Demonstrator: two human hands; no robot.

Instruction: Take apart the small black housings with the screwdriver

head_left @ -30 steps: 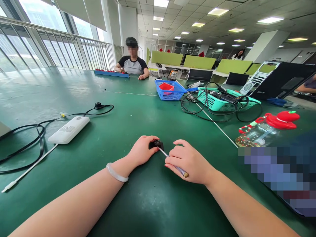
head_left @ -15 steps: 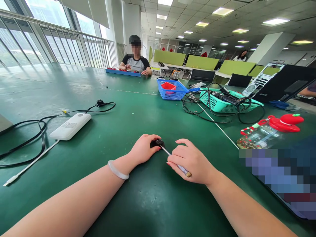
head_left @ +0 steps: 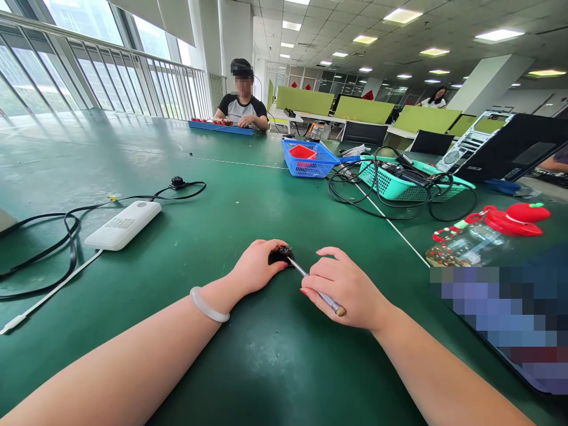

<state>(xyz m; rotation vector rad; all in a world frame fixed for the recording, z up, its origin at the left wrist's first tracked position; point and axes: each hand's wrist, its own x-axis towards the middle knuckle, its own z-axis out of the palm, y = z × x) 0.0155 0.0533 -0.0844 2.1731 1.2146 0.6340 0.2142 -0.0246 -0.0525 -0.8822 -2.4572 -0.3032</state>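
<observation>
My left hand rests on the green table with thumb and fingers closed around a small black part. Much of that part is hidden by the fingers, and its exact kind cannot be made out. In my right hand is a slim screwdriver with a metal shaft and a clear handle ending in a brownish cap. It slants down to the left, its tip at the near right side of the black part. The thumb and fingers pinch the handle, while the index finger is raised off it.
A white power bank and black cable lie left. Ahead are a blue basket with a red tray and a teal basket of cables. A red-lidded bottle lies right, near a blurred screen. One person sits across.
My hands keep nearly the same pose, and the black part looks slightly tilted. The view has shifted a little. Across the table, the person's hands have moved along the blue tray.
</observation>
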